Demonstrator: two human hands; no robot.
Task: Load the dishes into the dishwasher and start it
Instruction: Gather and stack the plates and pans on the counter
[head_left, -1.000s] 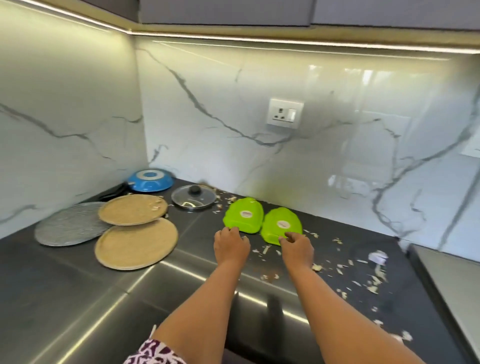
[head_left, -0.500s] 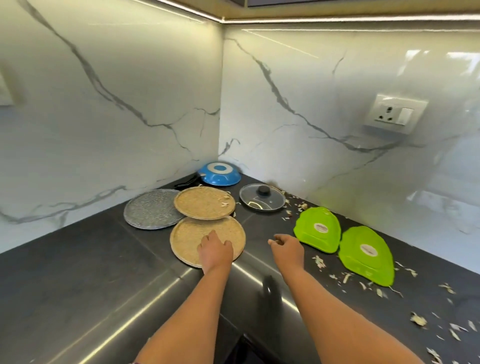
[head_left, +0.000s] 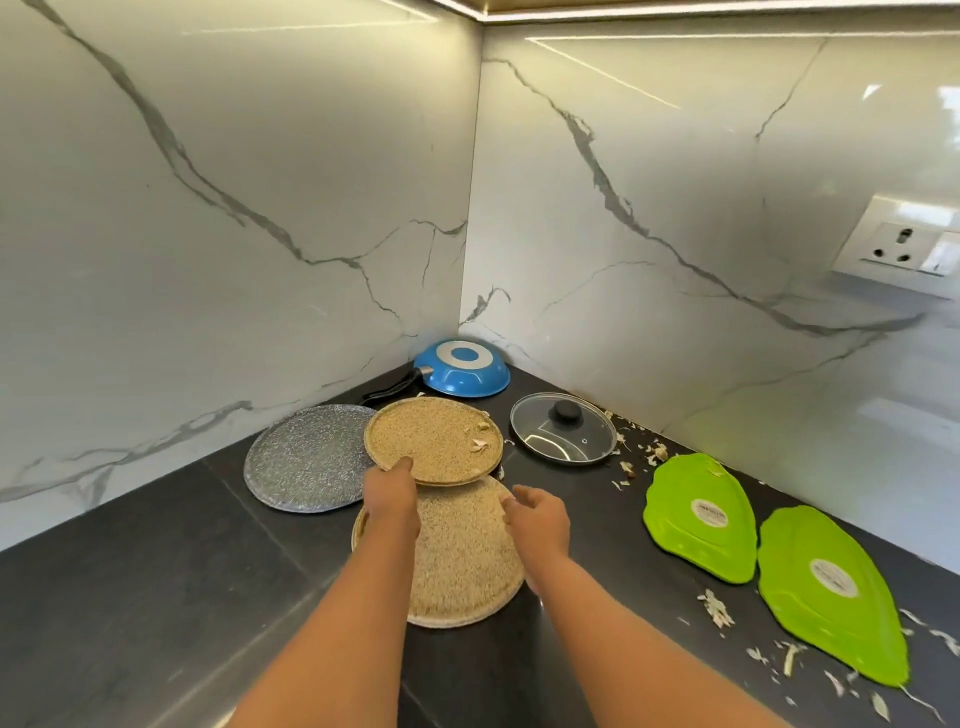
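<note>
Gathering dishes: left hand (head_left: 390, 493) gripping the near rim of the upper tan plate (head_left: 434, 440), at twelve o'clock overlapping the lower tan plate (head_left: 462, 556), right hand (head_left: 535, 517) loosely open over it; next, probably lifting and stacking.

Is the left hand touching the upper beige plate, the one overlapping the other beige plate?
Touching. The head view shows the left hand with its fingers on the near rim of the upper beige plate.
</note>
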